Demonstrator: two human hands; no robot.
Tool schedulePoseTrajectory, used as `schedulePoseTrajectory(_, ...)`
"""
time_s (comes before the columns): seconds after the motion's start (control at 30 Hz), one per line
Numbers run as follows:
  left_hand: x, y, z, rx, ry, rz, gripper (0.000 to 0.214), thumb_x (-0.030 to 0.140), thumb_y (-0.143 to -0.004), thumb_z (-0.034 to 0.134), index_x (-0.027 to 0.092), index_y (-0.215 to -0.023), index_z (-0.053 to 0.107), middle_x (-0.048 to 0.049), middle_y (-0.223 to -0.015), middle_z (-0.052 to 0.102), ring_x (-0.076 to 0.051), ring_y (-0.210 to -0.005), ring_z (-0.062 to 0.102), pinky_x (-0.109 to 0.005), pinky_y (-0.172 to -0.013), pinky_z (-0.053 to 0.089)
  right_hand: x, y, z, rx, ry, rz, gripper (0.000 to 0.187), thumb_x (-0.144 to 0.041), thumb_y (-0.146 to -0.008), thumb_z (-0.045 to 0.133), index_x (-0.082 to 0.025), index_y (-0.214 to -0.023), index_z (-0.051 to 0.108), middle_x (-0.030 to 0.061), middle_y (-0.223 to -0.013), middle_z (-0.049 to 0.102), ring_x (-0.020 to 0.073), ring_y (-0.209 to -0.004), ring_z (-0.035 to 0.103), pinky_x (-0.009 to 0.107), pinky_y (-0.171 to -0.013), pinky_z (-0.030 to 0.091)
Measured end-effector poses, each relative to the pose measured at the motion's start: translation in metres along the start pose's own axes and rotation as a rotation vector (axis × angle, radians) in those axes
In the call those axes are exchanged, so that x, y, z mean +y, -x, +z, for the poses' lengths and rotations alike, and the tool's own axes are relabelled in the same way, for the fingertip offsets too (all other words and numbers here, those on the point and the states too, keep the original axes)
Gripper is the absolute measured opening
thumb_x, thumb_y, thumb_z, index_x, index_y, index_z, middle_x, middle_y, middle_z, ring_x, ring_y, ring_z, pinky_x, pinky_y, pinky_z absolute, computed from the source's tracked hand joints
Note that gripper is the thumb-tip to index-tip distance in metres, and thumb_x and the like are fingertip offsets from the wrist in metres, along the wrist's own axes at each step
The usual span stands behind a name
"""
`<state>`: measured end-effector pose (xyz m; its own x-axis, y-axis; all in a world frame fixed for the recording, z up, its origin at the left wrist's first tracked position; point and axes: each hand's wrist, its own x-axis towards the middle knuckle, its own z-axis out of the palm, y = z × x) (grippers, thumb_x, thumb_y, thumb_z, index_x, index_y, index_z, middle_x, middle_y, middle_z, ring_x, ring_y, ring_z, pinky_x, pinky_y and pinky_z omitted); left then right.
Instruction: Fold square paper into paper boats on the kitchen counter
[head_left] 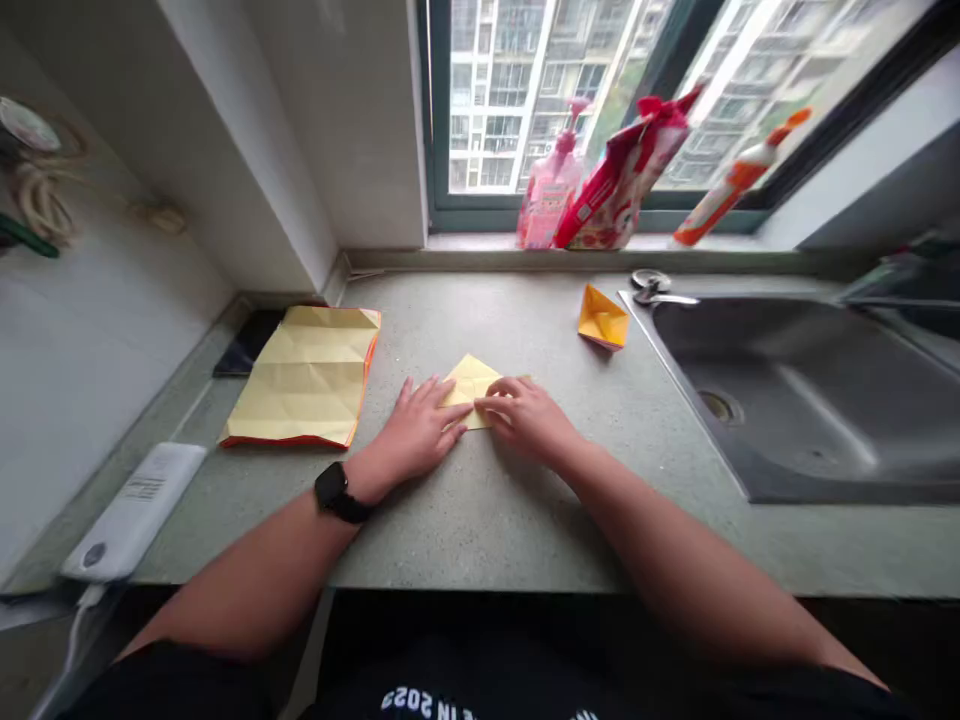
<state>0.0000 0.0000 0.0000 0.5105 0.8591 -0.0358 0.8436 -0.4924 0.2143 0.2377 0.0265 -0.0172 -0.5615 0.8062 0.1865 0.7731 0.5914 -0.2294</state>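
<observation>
A small yellow sheet of origami paper [469, 372] lies partly folded on the grey counter, its pointed corner facing the window. My left hand [426, 428], with a black watch on the wrist, lies flat over the paper's left side with the fingers spread. On the right side of the paper, my right hand [527, 415] has its fingers bent together at the fold near the middle. Both hands cover much of the sheet. An orange folded paper piece [602, 318] stands on the counter to the right.
A stack of creased yellow paper with orange edges [306, 375] lies at left, over a dark flat object [251, 342]. A white power strip [136, 510] is nearer. At right is a steel sink [750, 400]; a pink pump bottle [550, 190] and red bag [626, 180] stand on the sill.
</observation>
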Motion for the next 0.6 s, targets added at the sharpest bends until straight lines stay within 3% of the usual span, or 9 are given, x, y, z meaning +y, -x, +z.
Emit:
schedulePoseTrajectory(0.2,0.0,0.01,-0.004,0.082,-0.054,-0.075,0.033,0.036,-0.11,0.058,0.034,-0.136,0.079,-0.0072,-0.172,0.05,-0.04,-0.163,0.038,-0.073,-0.134,0.02,0.001,0.001,0.001,0.008,-0.002,0.01,0.026,-0.022,-0.103,0.065,-0.03,-0.118,0.085,0.0102,-0.121,0.075,0.0277,-0.105,0.064,0.042,-0.091,0.052)
schedulePoseTrajectory(0.43,-0.002,0.027,-0.023,0.091,-0.159,-0.247,0.028,0.029,-0.105,0.062,0.028,-0.114,0.088,-0.0097,-0.162,0.061,-0.045,-0.154,0.049,-0.077,-0.129,0.027,0.001,0.001,-0.001,-0.009,-0.012,0.041,0.03,-0.017,-0.102,0.065,-0.032,-0.119,0.086,0.0092,-0.122,0.074,0.0262,-0.105,0.065,0.04,-0.093,0.052)
schedulePoseTrajectory(0.6,-0.017,0.029,-0.028,0.143,-0.128,-0.31,0.025,0.027,-0.101,0.065,0.025,-0.091,0.088,-0.0093,-0.155,0.068,-0.045,-0.149,0.054,-0.08,-0.128,0.025,0.001,0.001,-0.001,-0.017,-0.009,0.053,0.03,-0.018,-0.102,0.066,-0.032,-0.119,0.085,0.0092,-0.122,0.074,0.0261,-0.106,0.065,0.04,-0.094,0.053)
